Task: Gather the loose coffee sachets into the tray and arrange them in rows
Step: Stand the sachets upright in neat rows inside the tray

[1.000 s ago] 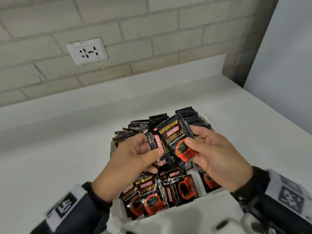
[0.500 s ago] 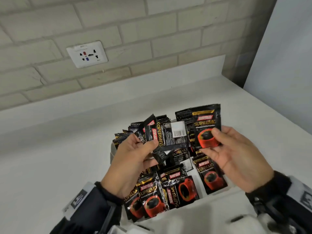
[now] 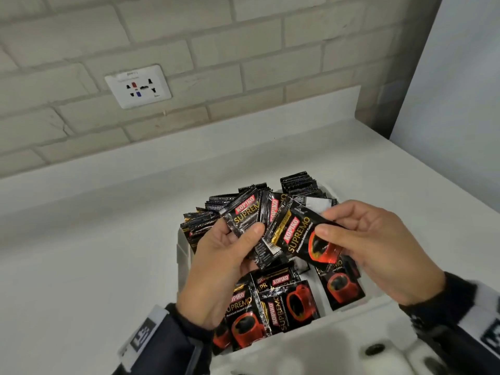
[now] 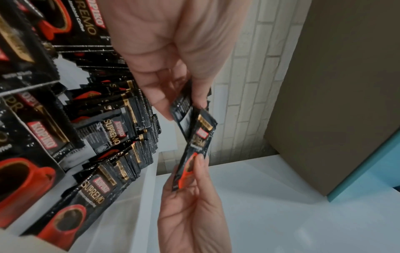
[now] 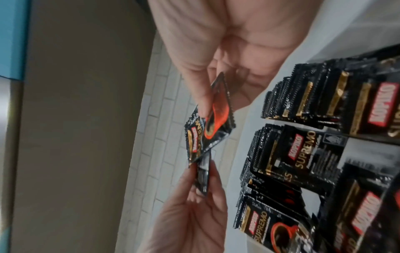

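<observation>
Both hands raised over the shallow white tray (image 3: 181, 255), which sits near the front edge of the white tabletop (image 3: 81, 266). Left hand (image 3: 219, 269) clamped, thumb on top, on a small fan of glossy black foil coffee sachets (image 3: 244, 216). Right hand (image 3: 378, 247) pinching one more black sachet with a red cup print (image 3: 303, 239) by its lower end, thumb on the cup picture, upper end overlapping the fan. Seen from the left wrist, the same sachet (image 4: 194, 149) edge-on between the two grips.

Inside the tray: upright rows of sachets (image 3: 297, 182) packed along the far side, loose ones lying flat and overlapping (image 3: 270, 304) at the near side, not yet in rows.

Risks, judged from here: slick foil and a fan held only by one thumb, so a sachet likely to slip out and drop onto the flat pile or over the tray wall if the left grip loosens while the new one is fed in. Mixed facings in the fan, a white-labelled back showing among fronts, so an uneven row likely unless squared first. Standing rows liable to topple if the bundle is pushed in hard.

Readable print: "KOPIKO" in white on red, "SUPREMO" in gold, smaller "Premium Instant Coffee". White wall socket (image 3: 138, 86) on the brick behind; its small label illegible.
</observation>
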